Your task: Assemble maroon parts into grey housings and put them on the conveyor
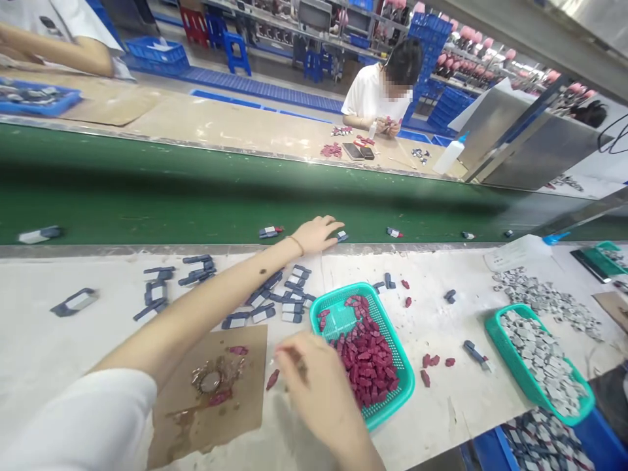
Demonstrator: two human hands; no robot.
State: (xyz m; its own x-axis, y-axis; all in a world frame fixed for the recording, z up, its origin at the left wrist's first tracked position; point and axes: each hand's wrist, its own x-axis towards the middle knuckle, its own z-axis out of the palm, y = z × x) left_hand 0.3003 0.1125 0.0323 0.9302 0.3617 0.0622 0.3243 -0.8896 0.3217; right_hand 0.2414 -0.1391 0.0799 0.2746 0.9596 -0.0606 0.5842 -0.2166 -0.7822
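Note:
My left hand reaches across to the green belt, open with its fingers stretched out. Right by its fingertips lies a small blue-grey and white piece; whether they touch is unclear. My right hand is blurred over the table, its fingers bent, just left of a green plastic basket of dark red pieces. Anything inside its fingers is too smeared to make out. A single dark red piece lies beside these fingers. Under my left forearm is a cardboard sheet with brownish glue-like smears and a round pale lump.
Blue-grey and white pieces lie grouped beyond the cardboard. More pieces sit along the green belt. At right are a basket of grey pieces and a white bottle. A co-worker sits across the belt.

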